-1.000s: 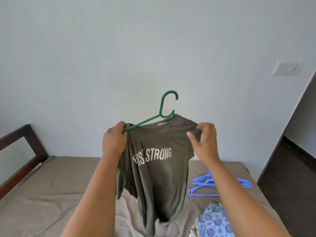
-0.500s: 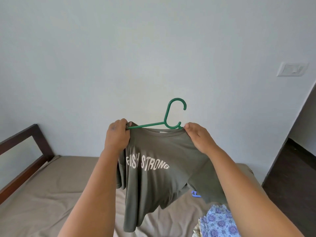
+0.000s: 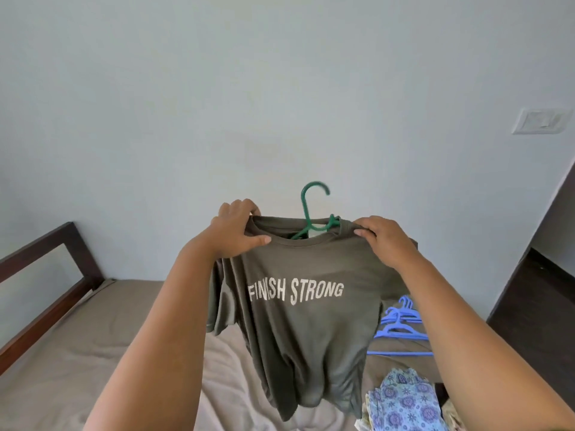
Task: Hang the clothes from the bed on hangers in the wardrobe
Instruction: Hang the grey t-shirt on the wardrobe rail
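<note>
An olive-grey T-shirt (image 3: pixel 311 331) printed "FINISH STRONG" hangs in the air in front of me, above the bed. A green hanger (image 3: pixel 306 209) sits inside its neck opening, hook sticking up. My left hand (image 3: pixel 236 231) grips the shirt's left shoulder, thumb across the front of the fabric. My right hand (image 3: pixel 382 241) pinches the right shoulder by the collar. The hanger's arms are mostly hidden under the cloth.
The bed (image 3: pixel 62 368) has a brown sheet and a dark wooden headboard (image 3: pixel 46 275) at left. Several blue hangers (image 3: pixel 401 328) lie on it at right, with a blue floral garment (image 3: pixel 401 402) nearer me. A light switch (image 3: pixel 539 121) is on the wall; dark floor at right.
The shirt has been pulled over the hanger's left arm, which earlier stuck out bare. My left hand moved from the hanger tip to the shirt shoulder; both hands spread the shirt wider.
</note>
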Action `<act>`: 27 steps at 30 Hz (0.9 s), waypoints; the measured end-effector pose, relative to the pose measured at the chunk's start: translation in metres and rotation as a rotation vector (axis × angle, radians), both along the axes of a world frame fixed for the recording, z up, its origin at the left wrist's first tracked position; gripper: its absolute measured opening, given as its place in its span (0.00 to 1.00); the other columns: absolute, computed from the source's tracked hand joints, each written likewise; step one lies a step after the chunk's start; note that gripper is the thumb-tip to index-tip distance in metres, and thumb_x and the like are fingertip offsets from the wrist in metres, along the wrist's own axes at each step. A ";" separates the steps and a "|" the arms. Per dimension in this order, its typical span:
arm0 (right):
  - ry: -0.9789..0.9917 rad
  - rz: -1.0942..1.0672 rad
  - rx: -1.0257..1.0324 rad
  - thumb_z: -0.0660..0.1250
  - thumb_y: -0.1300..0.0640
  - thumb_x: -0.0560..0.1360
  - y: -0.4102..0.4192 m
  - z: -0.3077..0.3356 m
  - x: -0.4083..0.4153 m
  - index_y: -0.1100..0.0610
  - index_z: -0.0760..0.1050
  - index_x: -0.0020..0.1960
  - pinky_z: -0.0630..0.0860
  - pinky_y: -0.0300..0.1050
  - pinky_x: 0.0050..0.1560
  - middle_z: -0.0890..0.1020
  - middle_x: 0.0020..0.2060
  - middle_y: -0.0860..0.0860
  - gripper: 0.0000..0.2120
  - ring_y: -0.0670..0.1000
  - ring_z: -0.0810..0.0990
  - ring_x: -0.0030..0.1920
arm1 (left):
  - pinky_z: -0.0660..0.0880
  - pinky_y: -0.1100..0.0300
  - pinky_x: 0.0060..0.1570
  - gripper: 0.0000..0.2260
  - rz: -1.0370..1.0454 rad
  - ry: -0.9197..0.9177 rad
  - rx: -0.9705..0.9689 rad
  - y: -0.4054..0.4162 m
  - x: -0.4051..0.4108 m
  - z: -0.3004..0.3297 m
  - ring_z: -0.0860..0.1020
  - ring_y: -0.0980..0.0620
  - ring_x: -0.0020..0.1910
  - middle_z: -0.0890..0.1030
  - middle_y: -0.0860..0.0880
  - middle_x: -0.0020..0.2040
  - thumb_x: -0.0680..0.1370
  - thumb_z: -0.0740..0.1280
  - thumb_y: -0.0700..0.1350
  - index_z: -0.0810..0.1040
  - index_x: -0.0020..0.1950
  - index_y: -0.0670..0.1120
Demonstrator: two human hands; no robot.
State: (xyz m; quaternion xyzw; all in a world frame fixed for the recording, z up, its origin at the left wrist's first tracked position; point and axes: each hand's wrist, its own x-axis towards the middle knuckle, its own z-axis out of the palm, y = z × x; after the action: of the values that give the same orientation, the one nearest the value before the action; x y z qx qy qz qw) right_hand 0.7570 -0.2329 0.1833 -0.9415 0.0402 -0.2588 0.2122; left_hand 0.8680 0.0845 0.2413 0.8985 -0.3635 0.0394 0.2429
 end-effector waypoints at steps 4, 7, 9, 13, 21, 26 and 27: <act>-0.097 0.006 0.139 0.62 0.58 0.80 0.004 0.003 -0.002 0.58 0.79 0.54 0.66 0.31 0.45 0.81 0.45 0.50 0.07 0.49 0.76 0.46 | 0.67 0.51 0.61 0.26 -0.011 0.019 0.072 -0.001 0.005 -0.003 0.64 0.50 0.61 0.69 0.51 0.59 0.71 0.75 0.50 0.68 0.65 0.51; -0.076 0.028 0.100 0.62 0.59 0.80 0.004 0.006 0.000 0.58 0.79 0.54 0.68 0.39 0.48 0.81 0.44 0.51 0.07 0.52 0.77 0.47 | 0.68 0.52 0.62 0.20 0.130 -0.170 -0.082 0.002 0.016 -0.014 0.66 0.48 0.65 0.71 0.49 0.62 0.76 0.70 0.49 0.71 0.66 0.48; -0.064 0.024 0.085 0.62 0.60 0.80 0.005 0.006 0.001 0.59 0.78 0.53 0.69 0.44 0.49 0.81 0.44 0.52 0.07 0.54 0.77 0.47 | 0.69 0.54 0.61 0.17 0.158 -0.165 -0.140 0.006 0.021 -0.020 0.70 0.51 0.62 0.76 0.53 0.59 0.76 0.69 0.55 0.75 0.62 0.49; -0.091 0.015 0.126 0.62 0.59 0.80 0.005 0.010 0.000 0.58 0.79 0.54 0.69 0.37 0.47 0.81 0.45 0.50 0.08 0.50 0.77 0.46 | 0.71 0.57 0.58 0.17 0.065 -0.007 -0.182 0.003 0.016 -0.031 0.74 0.56 0.55 0.78 0.58 0.52 0.71 0.75 0.54 0.79 0.56 0.51; -0.176 -0.025 0.286 0.65 0.57 0.79 0.004 0.018 -0.007 0.56 0.79 0.54 0.69 0.27 0.46 0.82 0.44 0.47 0.06 0.46 0.78 0.46 | 0.68 0.63 0.48 0.08 -0.015 -0.168 -0.301 -0.004 0.015 -0.021 0.77 0.53 0.50 0.81 0.54 0.48 0.80 0.63 0.41 0.81 0.55 0.46; -0.154 -0.140 0.289 0.58 0.56 0.82 0.005 0.019 -0.015 0.54 0.74 0.46 0.67 0.39 0.39 0.72 0.32 0.44 0.08 0.49 0.71 0.37 | 0.69 0.75 0.43 0.12 -0.091 0.071 -0.311 0.002 0.012 -0.004 0.77 0.60 0.45 0.82 0.56 0.46 0.83 0.58 0.45 0.82 0.53 0.50; -0.156 -0.145 0.296 0.57 0.55 0.82 0.010 0.020 -0.018 0.54 0.73 0.47 0.66 0.39 0.39 0.72 0.32 0.44 0.08 0.47 0.71 0.37 | 0.68 0.74 0.40 0.12 -0.067 0.079 -0.358 0.001 0.012 -0.003 0.76 0.61 0.42 0.81 0.56 0.43 0.84 0.57 0.45 0.81 0.51 0.50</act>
State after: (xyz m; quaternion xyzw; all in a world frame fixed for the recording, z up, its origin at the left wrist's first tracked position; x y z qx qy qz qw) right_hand 0.7387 -0.2234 0.2031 -0.8716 0.1290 -0.3370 0.3317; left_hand 0.8800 0.0854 0.2384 0.8290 -0.3708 0.0602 0.4142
